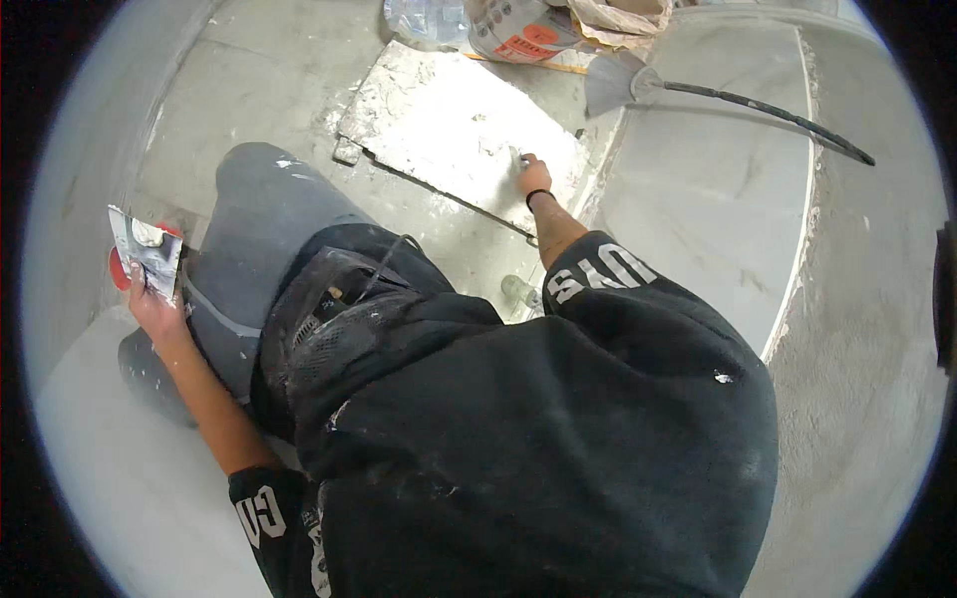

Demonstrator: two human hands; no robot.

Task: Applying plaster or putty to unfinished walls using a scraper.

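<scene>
My left hand (152,304) grips a steel trowel (158,261) smeared with white plaster at the left, with a red part showing behind the blade. My right hand (534,179) is closed around a small grey object, too small to make out, over a white plaster-covered board (439,110). The board lies at a slant on the grey floor (219,75), with dark edges showing along its lower side. My bent leg (261,199) in grey trousers is between my left hand and the board.
At the back stand a clear plastic container (424,15), a bag with an orange label (513,35) and a crumpled paper sack (613,22). A pale cone-ended tool (618,85) with a long black handle lies at upper right. Grey walls or ledges (867,329) rise at both sides.
</scene>
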